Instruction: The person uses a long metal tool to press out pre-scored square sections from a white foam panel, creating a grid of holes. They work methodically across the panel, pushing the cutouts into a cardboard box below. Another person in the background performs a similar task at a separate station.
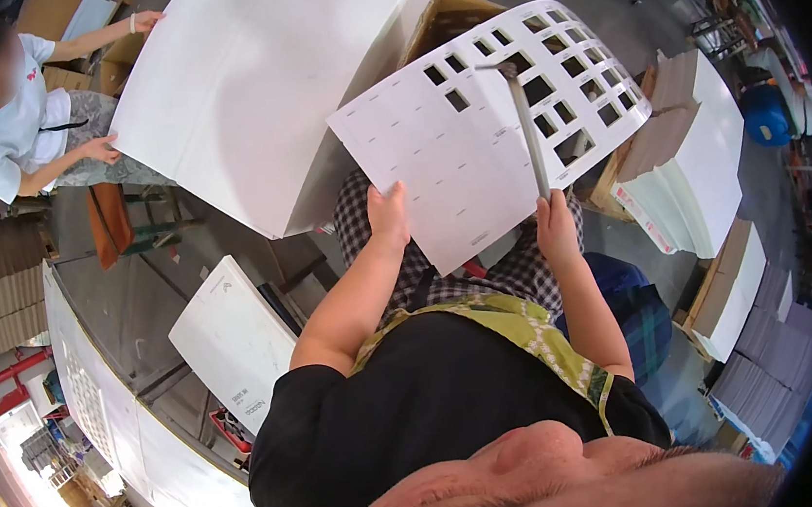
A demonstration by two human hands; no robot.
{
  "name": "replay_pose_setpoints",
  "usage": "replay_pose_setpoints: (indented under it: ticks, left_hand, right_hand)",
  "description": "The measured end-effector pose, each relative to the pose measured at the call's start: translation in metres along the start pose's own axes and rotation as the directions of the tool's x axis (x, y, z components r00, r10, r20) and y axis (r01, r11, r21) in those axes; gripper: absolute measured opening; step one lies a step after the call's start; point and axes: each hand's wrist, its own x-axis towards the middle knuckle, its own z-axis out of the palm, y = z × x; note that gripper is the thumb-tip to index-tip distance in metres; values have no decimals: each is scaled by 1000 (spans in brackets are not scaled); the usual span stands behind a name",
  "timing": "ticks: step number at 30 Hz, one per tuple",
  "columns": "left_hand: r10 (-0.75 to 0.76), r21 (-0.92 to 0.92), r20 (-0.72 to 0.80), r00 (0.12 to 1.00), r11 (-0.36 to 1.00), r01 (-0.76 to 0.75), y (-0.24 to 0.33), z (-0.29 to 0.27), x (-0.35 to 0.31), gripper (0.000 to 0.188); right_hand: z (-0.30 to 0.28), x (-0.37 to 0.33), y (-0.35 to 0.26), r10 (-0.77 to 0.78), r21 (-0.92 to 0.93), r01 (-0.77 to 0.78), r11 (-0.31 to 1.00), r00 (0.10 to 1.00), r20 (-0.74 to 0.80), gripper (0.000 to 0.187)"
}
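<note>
A large white die-cut cardboard sheet [436,158] leans across my lap. Many square openings run through its far right part, while the near left part is still solid with short printed marks. My left hand [389,216] grips the sheet's near left edge, thumb on top. In my right hand [557,227] is the long pale handle of a hammer [527,134], closed in my fingers by the sheet's right edge. The hammer's dark head lies over the sheet among the openings. An open brown carton [450,17] shows partly behind the sheet.
A big white board [301,78] stands at the far left, and a co-worker [9,135] touches its left edge with both hands. Stacks of white-faced cardboard [686,163] stand to the right. A white box [233,338] sits by my left elbow. A blue drum [764,114] stands far right.
</note>
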Motion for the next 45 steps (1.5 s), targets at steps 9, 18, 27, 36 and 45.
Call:
replay_pose_setpoints:
  ticks: [9, 18, 27, 36, 45]
  left_hand:
    - [-67, -16, -21, 998, 998, 66, 5, 2, -3, 27]
    - [-50, -10, -22, 998, 999, 50, 8, 4, -6, 28]
    - [-39, -64, 26, 999, 997, 40, 10, 11, -6, 27]
    - [-54, -32, 7, 999, 998, 54, 10, 13, -6, 26]
    - [-61, -42, 22, 998, 997, 62, 14, 13, -8, 26]
  right_hand:
    - [-25, 14, -34, 14, 68, -9, 998, 997, -71, 21]
    - [0, 14, -2, 19, -40, -18, 999, 999, 35, 25]
    - [7, 14, 21, 54, -115, -44, 992, 995, 86, 26]
    - [4, 16, 27, 68, -155, -53, 986, 993, 92, 26]
    - [-21, 3, -10, -19, 8, 20, 1000, 998, -64, 18]
